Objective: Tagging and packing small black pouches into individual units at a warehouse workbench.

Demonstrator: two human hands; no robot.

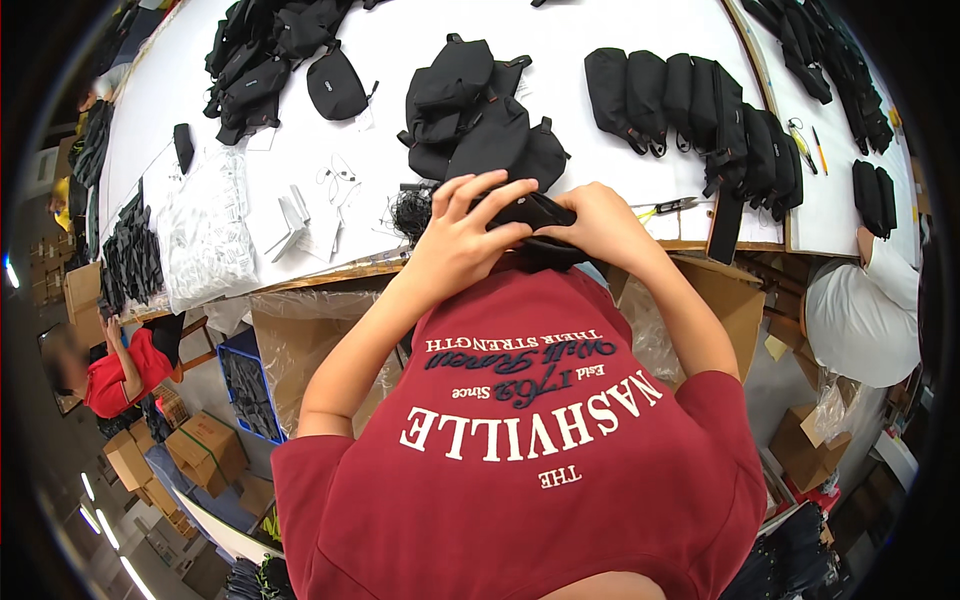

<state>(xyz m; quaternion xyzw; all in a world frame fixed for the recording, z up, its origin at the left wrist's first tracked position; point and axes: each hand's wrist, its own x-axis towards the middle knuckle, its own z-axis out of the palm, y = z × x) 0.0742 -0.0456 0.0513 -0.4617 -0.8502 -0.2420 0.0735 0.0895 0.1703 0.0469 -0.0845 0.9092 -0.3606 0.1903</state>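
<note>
black pouch (540, 212) partly covered by fingers (497, 205) (underside unseen), co-worker's head (62, 360) at left blurred

Workshop, white worktable (555, 50), heaped black pouches (488, 140), cardboard boxes (207, 450), co-workers (865, 320) alongside

I am wearing a dark red shirt (520, 520) with white and dark lettering (487, 446), and the pouch (540, 212) I am handling is showing black. Beneath more black pouches (490, 140), the bench (560, 70) is showing white. Around me, a crate (240, 343) is showing blue, a carton (198, 455) is showing brown with a green strap (208, 450), and one person (118, 385) is wearing red.
</note>
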